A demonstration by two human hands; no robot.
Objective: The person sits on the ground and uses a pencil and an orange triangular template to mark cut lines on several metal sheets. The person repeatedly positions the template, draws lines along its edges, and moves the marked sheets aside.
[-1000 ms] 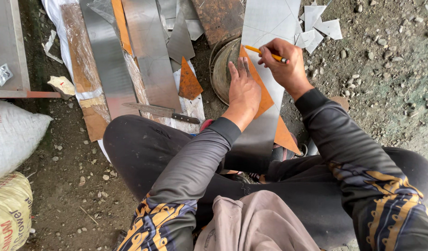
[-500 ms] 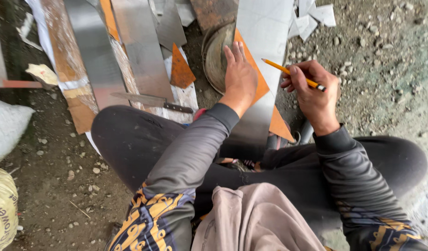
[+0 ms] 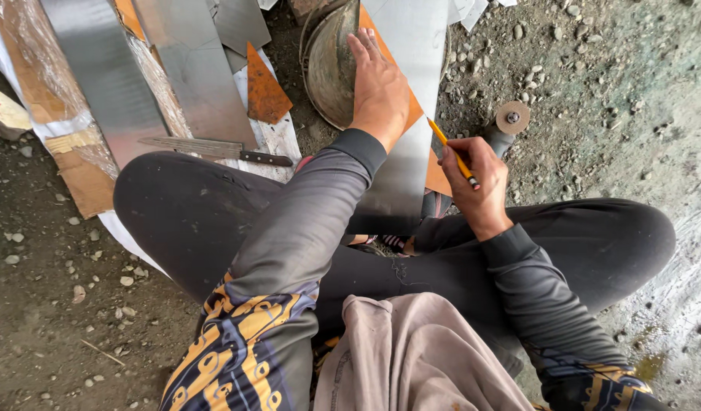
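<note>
My left hand [image 3: 378, 87] lies flat, fingers together, on an orange template [image 3: 414, 118] that rests on a long grey metal sheet [image 3: 408, 46] in front of my crossed legs. My right hand [image 3: 477, 180] grips a yellow pencil [image 3: 450, 150] whose tip touches the sheet at the template's lower right edge. A round rusty metal bowl [image 3: 328, 65] sits just left of my left hand, partly under the sheet.
A knife with a dark handle [image 3: 213, 148] lies left of my knee. Metal strips [image 3: 99, 76] and an orange triangular piece [image 3: 265, 91] lie at upper left. An angle grinder with its disc [image 3: 512, 118] sits on the gravel to the right.
My right hand with the pencil has moved from the template's far edge down toward me along its right side. My left hand stays pressed on the template.
</note>
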